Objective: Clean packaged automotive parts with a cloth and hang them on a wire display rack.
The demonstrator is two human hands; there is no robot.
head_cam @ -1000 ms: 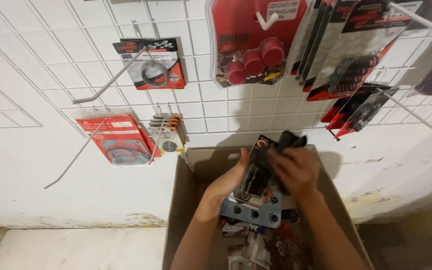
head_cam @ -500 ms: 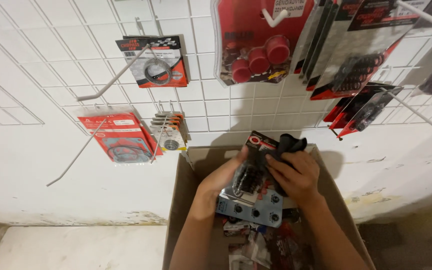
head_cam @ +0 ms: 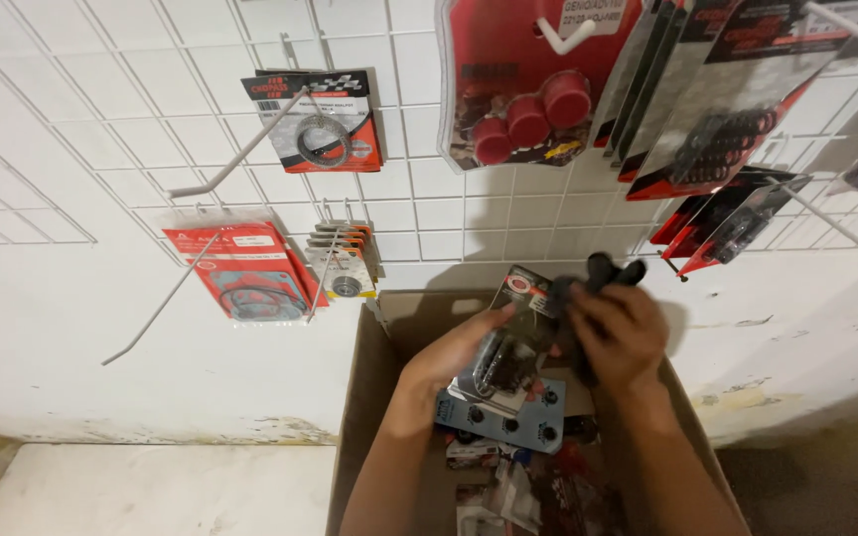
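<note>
Packets of small parts, clear blisters on dark, red-marked cards [head_cam: 513, 342], sat fanned between my hands above the open cardboard box [head_cam: 369, 397]. My left hand [head_cam: 454, 352] was curled under the stack's lower edge, gripping it, while my right hand [head_cam: 613, 333] was closed around black pieces at its top. A blue card [head_cam: 503, 422] lay just below them in the box.

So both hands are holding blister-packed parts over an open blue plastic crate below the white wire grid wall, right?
Not quite. In the head view the left hand and right hand hold the blister-packed parts over an open brown cardboard box, not a blue plastic crate. It does stand below the white wire grid wall.
</note>
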